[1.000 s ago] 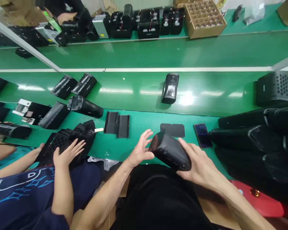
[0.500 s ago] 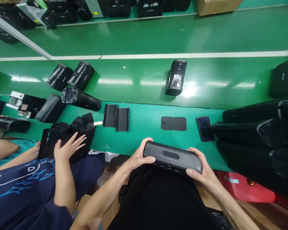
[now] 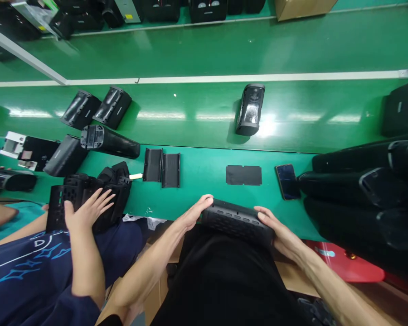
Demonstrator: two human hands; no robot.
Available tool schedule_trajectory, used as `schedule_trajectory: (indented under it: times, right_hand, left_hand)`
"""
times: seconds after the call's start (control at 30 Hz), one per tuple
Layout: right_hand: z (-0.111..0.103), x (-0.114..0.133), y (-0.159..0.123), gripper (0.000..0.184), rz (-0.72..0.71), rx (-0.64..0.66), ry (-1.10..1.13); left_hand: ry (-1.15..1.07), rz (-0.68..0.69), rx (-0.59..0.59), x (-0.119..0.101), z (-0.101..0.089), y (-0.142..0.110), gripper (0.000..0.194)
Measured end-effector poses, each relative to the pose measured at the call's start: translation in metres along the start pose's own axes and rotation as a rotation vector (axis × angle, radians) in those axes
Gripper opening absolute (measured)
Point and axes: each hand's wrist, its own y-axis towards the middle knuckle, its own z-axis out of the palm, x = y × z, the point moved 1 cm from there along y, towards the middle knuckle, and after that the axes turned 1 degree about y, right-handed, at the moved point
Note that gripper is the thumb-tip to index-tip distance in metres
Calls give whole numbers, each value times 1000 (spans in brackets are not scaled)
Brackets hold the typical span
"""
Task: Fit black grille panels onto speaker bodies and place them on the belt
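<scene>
A black bar-shaped speaker body (image 3: 237,222) lies lengthwise across the view, just past the front edge of the bench and close against the person's dark top. It is a long, rounded bar of matt dark material, tilted slightly so that its right end sits lower. The upward face shows a row of short slots along the far edge, with a field of small grille holes below it. The near side fades into the dark clothing and is hard to make out. The left hand (image 3: 192,213) cups one end, and the right hand (image 3: 280,231) curls around the other.
</scene>
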Motion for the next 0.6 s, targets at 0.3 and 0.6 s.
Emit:
schedule_trajectory:
  times: [0.3, 0.6]
  right_hand:
    - [-7, -16, 36, 40, 37, -157, 113]
    - [-5, -22, 43, 47, 211, -138, 78]
  left_hand:
    - [-103, -169, -490, 27, -149, -4, 76]
    - [-57, -157, -276, 27, -151, 0, 69]
